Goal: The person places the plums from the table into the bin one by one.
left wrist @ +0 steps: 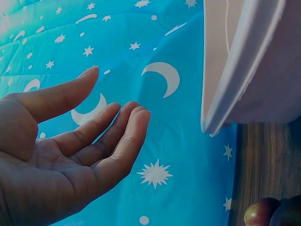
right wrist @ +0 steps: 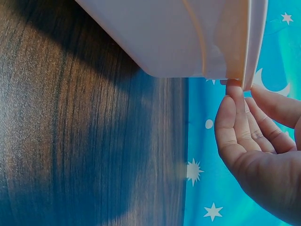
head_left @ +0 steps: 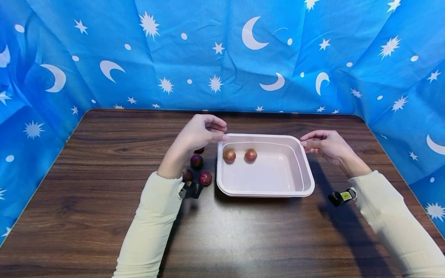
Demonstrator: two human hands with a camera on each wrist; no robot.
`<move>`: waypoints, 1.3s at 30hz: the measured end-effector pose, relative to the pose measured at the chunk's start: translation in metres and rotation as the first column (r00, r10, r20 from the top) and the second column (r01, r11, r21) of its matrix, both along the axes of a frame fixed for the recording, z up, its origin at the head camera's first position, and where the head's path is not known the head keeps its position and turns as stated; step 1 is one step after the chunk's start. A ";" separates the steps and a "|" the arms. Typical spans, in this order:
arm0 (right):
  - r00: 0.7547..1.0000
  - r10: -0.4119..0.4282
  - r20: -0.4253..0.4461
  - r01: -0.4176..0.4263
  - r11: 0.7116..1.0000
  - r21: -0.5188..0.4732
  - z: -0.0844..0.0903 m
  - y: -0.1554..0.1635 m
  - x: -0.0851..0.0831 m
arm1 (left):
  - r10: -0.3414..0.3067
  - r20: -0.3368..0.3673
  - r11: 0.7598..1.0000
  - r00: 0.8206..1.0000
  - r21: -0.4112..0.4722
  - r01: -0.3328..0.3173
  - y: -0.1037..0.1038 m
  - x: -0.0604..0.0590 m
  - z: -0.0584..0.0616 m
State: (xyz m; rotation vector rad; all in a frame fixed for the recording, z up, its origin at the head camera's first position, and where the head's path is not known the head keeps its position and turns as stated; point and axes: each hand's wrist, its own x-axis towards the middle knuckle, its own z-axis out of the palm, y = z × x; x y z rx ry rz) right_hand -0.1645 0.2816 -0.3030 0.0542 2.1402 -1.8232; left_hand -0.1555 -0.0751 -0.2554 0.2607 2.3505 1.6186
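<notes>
A white plastic tub [head_left: 264,166] stands on the table with two reddish plums, a left one [head_left: 229,155] and a right one [head_left: 250,155], lying inside near its left end. At its far right corner, my right hand [head_left: 326,146] pinches the rim between thumb and fingertips; the right wrist view shows the fingertips under the lip [right wrist: 249,77]. My left hand [head_left: 201,131] hovers by the far left corner. Its fingers are relaxed, and the left wrist view shows nothing in the palm and a gap between the fingertips and the tub wall [left wrist: 263,89].
Several dark plums lie left of the tub, among them a purple one [head_left: 196,161] and a red one [head_left: 205,178], some partly behind the left wrist. The dark wooden table [head_left: 87,185] ends at a blue star-and-moon cloth [head_left: 194,58] behind it.
</notes>
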 end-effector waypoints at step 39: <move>1.000 -0.018 0.016 0.018 1.000 0.009 0.001 -0.001 0.000 | 0.052 0.050 0.995 0.997 -0.085 -0.048 -0.043 -0.004 -0.015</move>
